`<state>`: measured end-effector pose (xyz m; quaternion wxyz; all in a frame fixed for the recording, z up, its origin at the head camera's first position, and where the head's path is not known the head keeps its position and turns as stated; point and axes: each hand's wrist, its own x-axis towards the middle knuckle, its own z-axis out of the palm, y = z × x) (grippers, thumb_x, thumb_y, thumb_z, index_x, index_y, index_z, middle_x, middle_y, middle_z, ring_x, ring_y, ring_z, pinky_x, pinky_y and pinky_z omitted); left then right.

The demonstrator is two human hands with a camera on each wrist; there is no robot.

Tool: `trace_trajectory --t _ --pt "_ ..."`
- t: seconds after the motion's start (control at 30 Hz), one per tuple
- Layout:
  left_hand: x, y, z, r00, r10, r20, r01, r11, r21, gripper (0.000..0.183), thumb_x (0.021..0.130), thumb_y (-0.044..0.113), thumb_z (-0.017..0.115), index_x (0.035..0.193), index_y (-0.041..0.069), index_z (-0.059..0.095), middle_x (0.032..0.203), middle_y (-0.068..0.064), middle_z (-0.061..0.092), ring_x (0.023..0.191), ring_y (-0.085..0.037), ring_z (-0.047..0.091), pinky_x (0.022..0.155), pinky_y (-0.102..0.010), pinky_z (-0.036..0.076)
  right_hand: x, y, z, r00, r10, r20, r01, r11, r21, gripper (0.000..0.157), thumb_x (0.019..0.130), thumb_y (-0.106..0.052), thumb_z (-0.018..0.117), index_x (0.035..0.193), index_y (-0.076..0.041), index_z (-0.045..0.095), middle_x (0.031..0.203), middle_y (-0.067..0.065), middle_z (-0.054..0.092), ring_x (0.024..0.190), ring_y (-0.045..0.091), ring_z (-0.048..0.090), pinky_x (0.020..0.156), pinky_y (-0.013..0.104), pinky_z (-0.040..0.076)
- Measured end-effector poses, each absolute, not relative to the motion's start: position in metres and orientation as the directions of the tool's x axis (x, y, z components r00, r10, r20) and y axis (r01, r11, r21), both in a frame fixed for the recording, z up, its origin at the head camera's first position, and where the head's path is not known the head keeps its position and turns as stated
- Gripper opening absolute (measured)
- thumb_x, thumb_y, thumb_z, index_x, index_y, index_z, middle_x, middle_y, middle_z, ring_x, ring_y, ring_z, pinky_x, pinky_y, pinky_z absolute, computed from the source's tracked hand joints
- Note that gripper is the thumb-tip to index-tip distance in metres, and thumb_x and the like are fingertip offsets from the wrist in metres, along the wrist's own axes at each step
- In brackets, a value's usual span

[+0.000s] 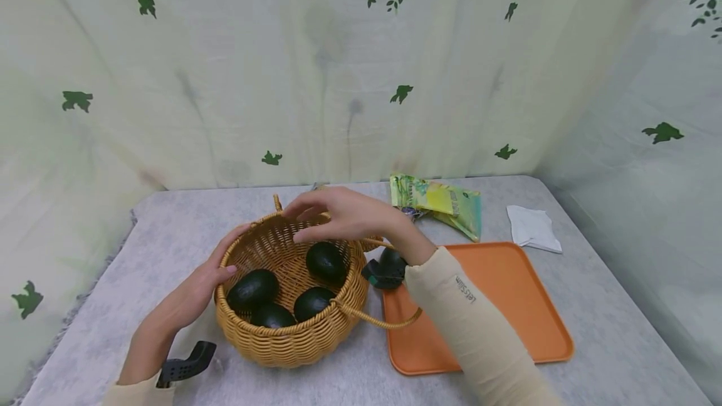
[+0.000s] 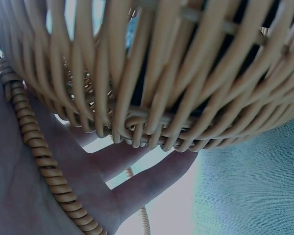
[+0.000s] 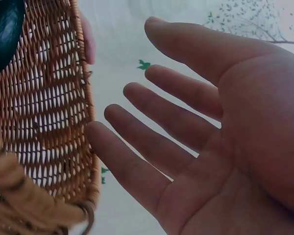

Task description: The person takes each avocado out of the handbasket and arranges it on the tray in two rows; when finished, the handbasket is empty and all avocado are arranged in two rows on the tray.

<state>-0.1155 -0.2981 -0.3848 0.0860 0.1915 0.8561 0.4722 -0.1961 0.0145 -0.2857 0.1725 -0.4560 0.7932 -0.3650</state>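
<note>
A wicker basket [image 1: 287, 349] holds several dark green avocados [image 1: 254, 289] and tilts a little. At its left side my left hand [image 1: 192, 293] grips the rim, thumb over the edge and fingers along the outside. In the left wrist view the fingers of that left hand [image 2: 93, 171] lie against the woven wall, past a wrapped handle [image 2: 39, 152]. Over the basket's far right part hovers my right hand [image 1: 346, 215], holding nothing. Its fingers spread apart in the right wrist view, with the palm [image 3: 235, 161] beside the basket rim [image 3: 94, 161].
An orange tray [image 1: 507, 287] lies right of the basket, partly under my right forearm. Behind it are green and yellow packets [image 1: 437, 199], and a white folded tissue or packet [image 1: 533, 229] lies farther right. A dark round thing [image 1: 393, 259] shows partly beside my right wrist.
</note>
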Motion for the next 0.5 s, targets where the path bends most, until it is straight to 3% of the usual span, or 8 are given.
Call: trace_trajectory --t 0.2,0.5 --pt "-0.113 -0.299 -0.385 -0.905 0.423 0.049 0.257 0.451 0.855 0.058 0.112 0.025 0.027 0.166 0.035 0.010 0.169 -0.017 0.014 0.146 -0.052 0.022 0.101 -0.082 0.022 -0.204 0.000 -0.292 -0.449 -0.893 0.036 -0.623 0.284 -0.729 0.048 0.098 -0.030 0.072 0.142 -0.013 0.062 0.141 0.000 0.064 0.128 0.009 0.060 0.107 0.030 0.047" --pt "-0.115 -0.300 -0.385 -0.902 0.428 0.050 0.265 0.458 0.848 0.056 0.112 0.025 0.025 0.166 0.035 0.010 0.168 -0.016 0.016 0.146 -0.051 0.024 0.101 -0.081 0.024 -0.205 -0.017 -0.296 -0.410 -0.912 -0.029 -0.606 0.296 -0.738 0.047 0.097 -0.026 0.073 0.139 -0.008 0.062 0.138 0.008 0.066 0.127 0.018 0.062 0.106 0.030 0.048"
